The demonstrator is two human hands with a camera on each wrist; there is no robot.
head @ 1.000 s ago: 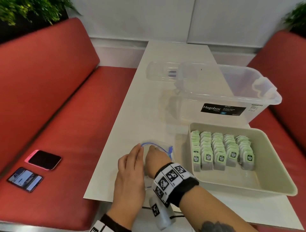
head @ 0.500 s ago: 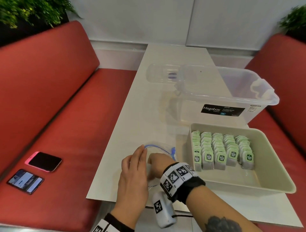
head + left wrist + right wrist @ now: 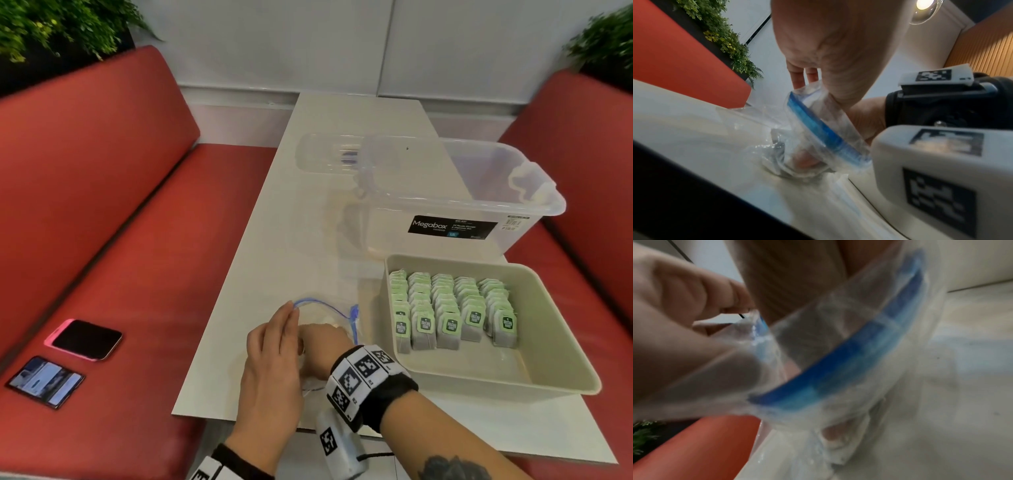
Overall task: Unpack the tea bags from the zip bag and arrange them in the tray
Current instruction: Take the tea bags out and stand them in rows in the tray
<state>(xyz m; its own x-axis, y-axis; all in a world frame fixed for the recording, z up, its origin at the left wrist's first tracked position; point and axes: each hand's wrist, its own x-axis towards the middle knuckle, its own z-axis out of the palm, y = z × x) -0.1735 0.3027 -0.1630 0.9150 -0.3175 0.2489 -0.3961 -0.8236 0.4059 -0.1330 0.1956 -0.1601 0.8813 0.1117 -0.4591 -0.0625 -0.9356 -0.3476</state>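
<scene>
At table edge — left hand [image 3: 274,356] fingers pinch zip bag [image 3: 325,315] rim; right hand [image 3: 323,346] reaches inside, grip unclear.

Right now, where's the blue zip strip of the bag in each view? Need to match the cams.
Head: blue zip strip arcs at lower centre, beyond the left hand and right hand, left of the tray.
Left wrist: thick blue band running diagonally through the centre, under the palm.
Right wrist: blurred blue band sweeping diagonally across the centre.
Shared landmark: the red bench, at left in all three.
</scene>
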